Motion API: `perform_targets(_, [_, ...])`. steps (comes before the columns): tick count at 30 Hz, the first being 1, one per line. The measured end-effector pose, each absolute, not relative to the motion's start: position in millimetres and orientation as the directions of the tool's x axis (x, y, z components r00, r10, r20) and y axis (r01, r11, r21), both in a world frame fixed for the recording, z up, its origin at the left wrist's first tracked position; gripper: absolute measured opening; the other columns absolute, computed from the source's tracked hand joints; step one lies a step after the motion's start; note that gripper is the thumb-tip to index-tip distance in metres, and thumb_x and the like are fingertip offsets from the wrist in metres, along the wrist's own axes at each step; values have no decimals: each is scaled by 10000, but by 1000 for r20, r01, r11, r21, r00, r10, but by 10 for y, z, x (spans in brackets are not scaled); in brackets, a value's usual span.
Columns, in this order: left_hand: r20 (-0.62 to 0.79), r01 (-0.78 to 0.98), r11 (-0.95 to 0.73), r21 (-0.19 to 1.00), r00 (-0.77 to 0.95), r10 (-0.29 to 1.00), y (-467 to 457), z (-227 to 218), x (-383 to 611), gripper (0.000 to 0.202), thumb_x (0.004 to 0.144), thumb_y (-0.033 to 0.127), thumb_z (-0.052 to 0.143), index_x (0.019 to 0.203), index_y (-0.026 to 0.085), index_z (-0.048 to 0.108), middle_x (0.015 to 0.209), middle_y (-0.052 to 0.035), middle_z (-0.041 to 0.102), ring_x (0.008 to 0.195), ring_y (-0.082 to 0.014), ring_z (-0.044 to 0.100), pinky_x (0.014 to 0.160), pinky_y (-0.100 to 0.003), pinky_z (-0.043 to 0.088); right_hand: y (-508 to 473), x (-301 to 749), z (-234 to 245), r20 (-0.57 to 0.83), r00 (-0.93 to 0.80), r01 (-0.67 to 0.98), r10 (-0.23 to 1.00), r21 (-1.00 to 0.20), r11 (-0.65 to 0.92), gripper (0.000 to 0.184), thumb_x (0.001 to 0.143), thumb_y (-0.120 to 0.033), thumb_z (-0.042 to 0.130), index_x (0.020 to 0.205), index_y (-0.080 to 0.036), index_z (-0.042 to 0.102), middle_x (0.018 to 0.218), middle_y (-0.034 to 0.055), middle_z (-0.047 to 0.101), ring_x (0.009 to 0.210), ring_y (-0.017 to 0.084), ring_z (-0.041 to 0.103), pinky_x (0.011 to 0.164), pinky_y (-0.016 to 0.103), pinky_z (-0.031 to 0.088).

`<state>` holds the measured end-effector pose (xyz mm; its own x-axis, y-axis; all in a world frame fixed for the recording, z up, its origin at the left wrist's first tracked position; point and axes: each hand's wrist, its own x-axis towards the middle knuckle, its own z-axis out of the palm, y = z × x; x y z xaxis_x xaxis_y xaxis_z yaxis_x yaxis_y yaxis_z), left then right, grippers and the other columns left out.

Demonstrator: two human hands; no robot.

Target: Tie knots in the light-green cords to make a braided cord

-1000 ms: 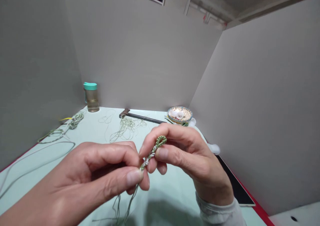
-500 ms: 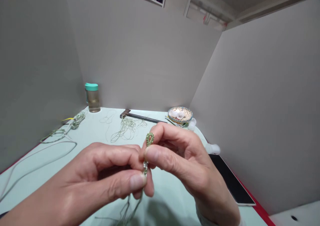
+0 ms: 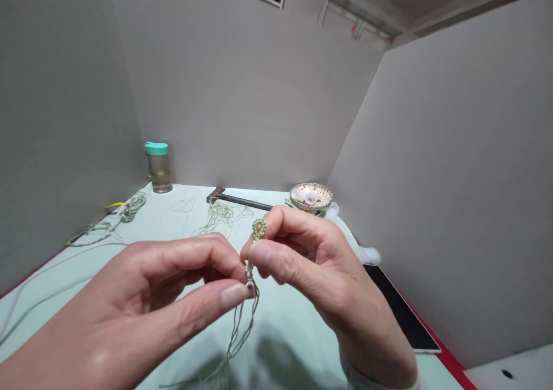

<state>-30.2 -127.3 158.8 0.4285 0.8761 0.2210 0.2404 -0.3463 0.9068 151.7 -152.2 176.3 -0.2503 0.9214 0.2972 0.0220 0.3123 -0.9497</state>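
A green knotted cord (image 3: 258,228) with a small braided loop at its top is held upright between both hands. My right hand (image 3: 309,263) pinches it between thumb and forefinger, just under the loop. Lower down, my left hand (image 3: 181,283) has its thumb and forefinger closed at a short section with small clear or whitish beads (image 3: 249,270). Loose green strands (image 3: 235,341) hang below the fingers toward the table. Part of the knotted section is hidden behind the right thumb.
A bottle with a teal lid (image 3: 161,168) stands back left, near bundled green cord (image 3: 133,207). A hammer-like tool (image 3: 242,201) and tangled thread (image 3: 219,214) lie behind my hands. A patterned bowl (image 3: 319,197) sits back right; a dark tablet-like panel (image 3: 404,309) lies right.
My hands and the cord have risen slightly. The left fingers have shifted, showing more of the beaded section and the strands below it. The right hand keeps its pinch under the loop.
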Motion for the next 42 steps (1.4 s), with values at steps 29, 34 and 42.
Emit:
perform_targets(29, [-29,-56,56,997,400,916,-1520,1031,-519,72,849,353,684,795,320,719,828,60,633,851,-141,549,768,-182,468,-1842,1254,1169,67,-216,68,974,-994,84,211,958,-360,544,836,-188,553,657,-60,413,587,72,345,533,216,292])
perform_targets(34, [-215,-155,315,937,454,864,-1596,883,-696,173,822,437,673,918,306,734,814,41,655,778,-116,569,730,-129,470,-1857,1257,1068,27,-300,134,954,-989,70,193,954,-282,539,792,-178,561,684,-57,464,624,69,375,557,206,295])
perform_targets(42, [-109,129,51,990,497,861,-1568,973,-796,224,878,419,598,771,280,736,690,24,652,646,-116,568,605,-159,465,-1876,1196,1070,-90,-364,365,927,-930,53,170,941,-263,520,795,-191,571,664,-58,500,597,67,411,515,204,281])
